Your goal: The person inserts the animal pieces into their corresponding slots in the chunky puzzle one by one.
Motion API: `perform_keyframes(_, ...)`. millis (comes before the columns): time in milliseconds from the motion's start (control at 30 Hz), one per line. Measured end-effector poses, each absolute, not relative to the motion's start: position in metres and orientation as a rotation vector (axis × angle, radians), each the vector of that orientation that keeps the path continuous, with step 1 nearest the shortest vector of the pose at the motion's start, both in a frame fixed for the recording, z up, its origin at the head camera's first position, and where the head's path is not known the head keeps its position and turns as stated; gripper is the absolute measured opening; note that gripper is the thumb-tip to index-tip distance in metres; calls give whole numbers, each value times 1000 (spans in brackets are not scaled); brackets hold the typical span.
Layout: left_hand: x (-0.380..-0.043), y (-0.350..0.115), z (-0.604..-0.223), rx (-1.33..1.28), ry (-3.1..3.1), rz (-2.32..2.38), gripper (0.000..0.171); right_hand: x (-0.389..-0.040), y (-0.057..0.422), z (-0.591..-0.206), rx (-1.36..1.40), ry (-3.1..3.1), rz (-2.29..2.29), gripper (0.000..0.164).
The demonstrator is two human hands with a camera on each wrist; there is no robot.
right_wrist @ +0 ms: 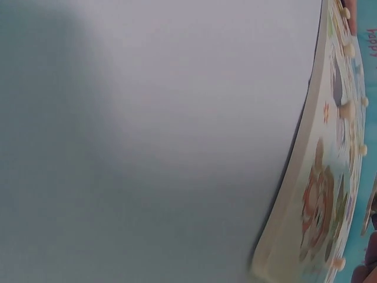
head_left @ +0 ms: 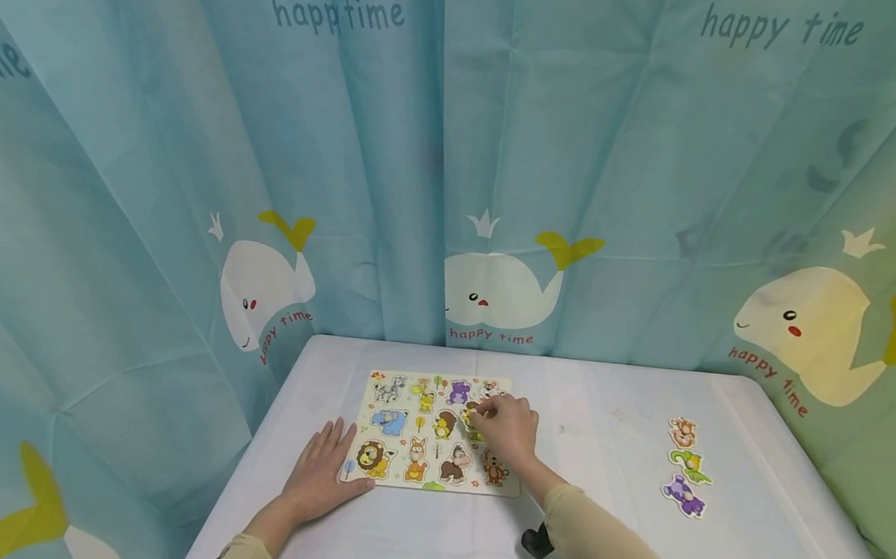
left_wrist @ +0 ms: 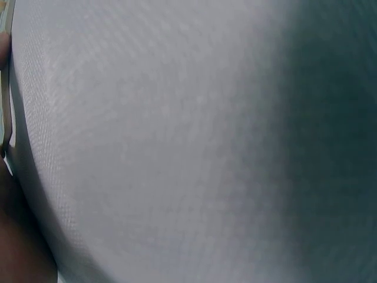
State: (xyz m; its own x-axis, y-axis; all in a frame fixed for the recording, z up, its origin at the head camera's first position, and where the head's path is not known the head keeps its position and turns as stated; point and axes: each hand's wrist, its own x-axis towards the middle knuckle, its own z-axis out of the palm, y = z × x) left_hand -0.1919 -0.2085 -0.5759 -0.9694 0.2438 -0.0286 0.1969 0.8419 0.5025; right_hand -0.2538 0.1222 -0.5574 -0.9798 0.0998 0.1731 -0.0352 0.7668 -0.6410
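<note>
Head view: a blue whale-print curtain (head_left: 394, 144) hangs behind the white table (head_left: 599, 428), where the animal puzzle board (head_left: 434, 471) lies flat. The left hand (head_left: 324, 470) rests at the board's left edge, fingers outstretched, its grip relaxed and holding nothing. The right hand (head_left: 511, 428) reaches over the board's right side, its grip closed in a pinch on a brown-and-yellow piece (head_left: 469, 417); whether that piece touches the board I cannot tell. Well to the right lie a purple piece (head_left: 684, 496), a green piece (head_left: 688, 466) and an orange piece (head_left: 684, 432).
</note>
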Motion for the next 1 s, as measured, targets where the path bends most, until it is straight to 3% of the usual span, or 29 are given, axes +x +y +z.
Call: perform_keyframes(1000,-195,-212,-586,356,2944,785,108,-257,75,-563,11,-2828,902,16)
